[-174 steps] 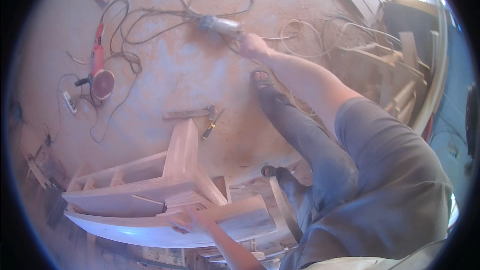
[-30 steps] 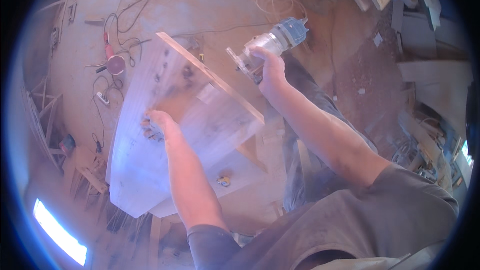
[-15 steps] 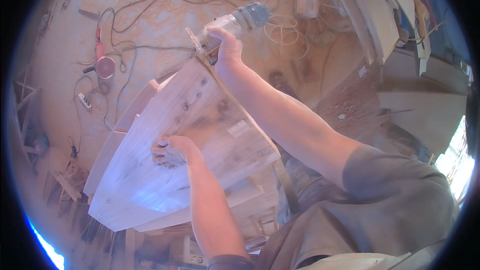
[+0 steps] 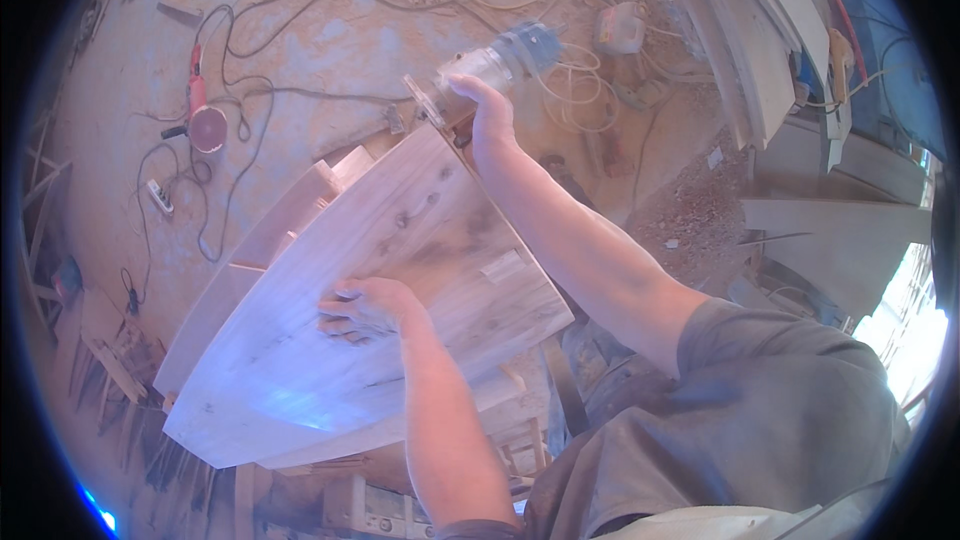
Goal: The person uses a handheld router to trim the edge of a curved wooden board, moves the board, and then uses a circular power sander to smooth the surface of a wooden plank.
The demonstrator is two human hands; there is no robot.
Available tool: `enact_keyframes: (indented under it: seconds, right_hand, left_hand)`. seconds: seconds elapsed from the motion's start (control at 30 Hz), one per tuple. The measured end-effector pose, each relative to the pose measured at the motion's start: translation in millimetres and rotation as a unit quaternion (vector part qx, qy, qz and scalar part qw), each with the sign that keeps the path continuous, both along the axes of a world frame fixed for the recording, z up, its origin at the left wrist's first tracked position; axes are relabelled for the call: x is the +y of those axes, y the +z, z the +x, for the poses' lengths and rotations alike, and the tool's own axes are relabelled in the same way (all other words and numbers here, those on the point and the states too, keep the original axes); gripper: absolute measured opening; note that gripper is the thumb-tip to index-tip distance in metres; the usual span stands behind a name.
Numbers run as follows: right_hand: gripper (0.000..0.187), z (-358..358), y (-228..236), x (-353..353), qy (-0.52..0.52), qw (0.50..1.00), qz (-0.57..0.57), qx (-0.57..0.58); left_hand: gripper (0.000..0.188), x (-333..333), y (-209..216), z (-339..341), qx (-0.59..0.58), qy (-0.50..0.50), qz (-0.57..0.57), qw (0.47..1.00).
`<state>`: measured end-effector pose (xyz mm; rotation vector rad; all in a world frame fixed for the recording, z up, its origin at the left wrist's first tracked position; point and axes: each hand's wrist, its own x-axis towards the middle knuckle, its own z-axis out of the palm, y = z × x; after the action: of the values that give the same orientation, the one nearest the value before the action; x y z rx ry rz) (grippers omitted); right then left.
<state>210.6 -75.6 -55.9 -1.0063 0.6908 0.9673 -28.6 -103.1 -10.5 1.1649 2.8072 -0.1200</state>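
Router (image 4: 495, 62) at the far corner of the wooden board (image 4: 445, 240), its body wrapped by the fingers and thumb of the right hand (image 4: 485, 118); whether its base plate (image 4: 425, 100) touches the wood, I cannot tell; the left hand (image 4: 368, 312) lies on the board's face, fingers bent and loosely spread, gripping nothing; the step in hand seems to be setting the router against the board's edge; the next move probably calls for a square base and a firm left palm; the right edge runs from that corner to the near side, just beside the right forearm (image 4: 590, 230); room looks wider leftward, where the red grinder (image 4: 205, 125) lies well apart on the floor (image 4: 310, 130); a white jug (image 4: 620, 28) stands to the router's right.
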Motion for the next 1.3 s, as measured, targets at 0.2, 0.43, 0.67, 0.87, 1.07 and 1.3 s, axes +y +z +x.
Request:
enact_keyframes:
  seconds: [0.2, 0.43, 0.67, 0.87, 1.07, 1.3]
  right_hand:
    - [0.037, -3, -2, -3, 0.000, 1.000, 0.021, -0.019]
    - [0.037, -5, 1, -6, 0.025, 0.999, 0.036, -0.032]
    - [0.042, -5, 17, -7, 0.006, 0.997, 0.062, -0.055]
    - [0.045, -7, 27, -7, -0.009, 0.994, 0.065, -0.087]
    - [0.041, 0, 37, -43, 0.060, 0.991, 0.107, -0.057]
    - [0.054, 45, 96, -123, 0.185, 0.957, -0.018, -0.221]
  left_hand:
    - [0.067, -2, -3, -5, 0.003, -0.017, 0.007, 1.000]
    - [0.064, -2, -10, -9, 0.018, -0.021, -0.007, 1.000]
    - [0.066, -3, -8, -8, 0.020, -0.023, -0.010, 0.999]
    - [0.068, 1, -4, -3, 0.015, -0.013, -0.015, 1.000]
    - [0.068, 1, -7, -4, 0.022, -0.012, -0.009, 1.000]
    - [0.054, -7, -1, 2, 0.003, -0.047, 0.007, 0.999]
